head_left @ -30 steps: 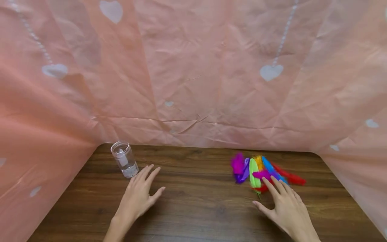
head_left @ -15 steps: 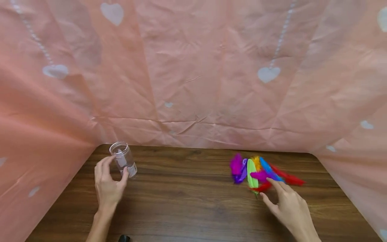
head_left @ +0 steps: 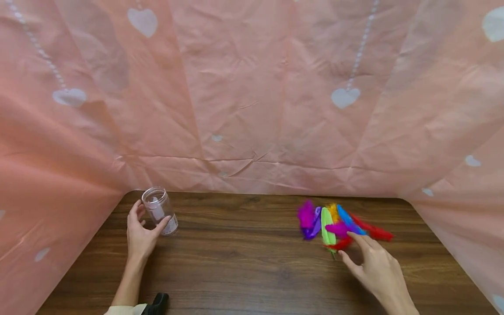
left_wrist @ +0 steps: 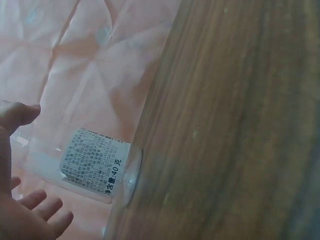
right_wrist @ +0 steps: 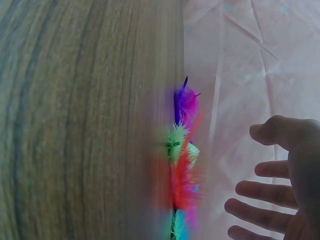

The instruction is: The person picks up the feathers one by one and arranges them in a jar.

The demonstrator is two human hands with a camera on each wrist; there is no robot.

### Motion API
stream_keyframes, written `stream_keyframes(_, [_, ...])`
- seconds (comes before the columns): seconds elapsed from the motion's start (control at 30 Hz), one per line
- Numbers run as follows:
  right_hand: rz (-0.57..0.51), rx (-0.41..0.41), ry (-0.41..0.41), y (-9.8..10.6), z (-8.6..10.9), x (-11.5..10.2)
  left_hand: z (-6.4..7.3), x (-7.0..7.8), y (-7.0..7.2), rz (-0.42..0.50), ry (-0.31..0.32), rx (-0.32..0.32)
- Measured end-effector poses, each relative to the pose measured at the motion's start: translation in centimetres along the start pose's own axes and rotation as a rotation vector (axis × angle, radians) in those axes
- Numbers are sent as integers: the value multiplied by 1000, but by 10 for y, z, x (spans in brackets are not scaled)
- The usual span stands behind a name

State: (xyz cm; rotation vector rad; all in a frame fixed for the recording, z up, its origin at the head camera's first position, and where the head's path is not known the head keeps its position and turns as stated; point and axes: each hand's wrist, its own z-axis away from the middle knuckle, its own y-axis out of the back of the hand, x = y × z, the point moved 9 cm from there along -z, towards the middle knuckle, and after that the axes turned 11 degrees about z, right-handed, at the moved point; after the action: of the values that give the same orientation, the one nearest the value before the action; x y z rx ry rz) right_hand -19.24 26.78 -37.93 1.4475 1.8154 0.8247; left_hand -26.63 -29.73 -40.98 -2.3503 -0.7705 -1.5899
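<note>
A clear, lidless jar (head_left: 159, 209) stands upright at the table's back left. My left hand (head_left: 141, 238) is at its near left side, the thumb overlapping the jar's lower part and the fingers spread beside it. In the left wrist view the jar's printed label (left_wrist: 95, 161) shows between the parted thumb and fingers. My right hand (head_left: 376, 267) hovers at the near edge of a feather pile with its fingers loosely extended, holding nothing. The pile has a lime green feather (head_left: 327, 225), a magenta one (head_left: 306, 213), a blue one (head_left: 348, 218) and red ones (head_left: 378, 232).
The brown wooden table (head_left: 244, 253) ends at a pink cloth backdrop (head_left: 244, 109) with printed hearts, which also encloses both sides. A black device (head_left: 157, 302) sits at my left wrist beside a pale sleeve (head_left: 125, 310).
My left hand has moved left from the jar's right front to its left side, the thumb coming across it. My right hand drew slightly back, its fingers closer together. The jar stays standing.
</note>
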Motion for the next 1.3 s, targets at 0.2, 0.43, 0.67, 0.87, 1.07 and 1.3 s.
stream_keyframes(0.2, [-21, -27, -21, -3, 2, 6, -8, -5, -12, 49, 33, -10])
stream_keyframes(0.43, [-29, 46, 54, -5, -3, 5, -2, -6, -6, 47, 38, 35])
stream_keyframes(0.67, [-4, 75, 92, -7, 0, 7, 3, -3, -11, 42, 19, 10])
stream_keyframes(0.87, [13, 27, 63, -16, 2, 10, 6, -2, -17, 60, 3, -1])
stream_keyframes(1.07, [22, 28, 60, -17, 1, 9, 9, -1, -19, 73, 9, -16])
stream_keyframes(1.3, [15, 9, 49, -19, -7, 9, 13, -1, -18, 90, -9, -16])
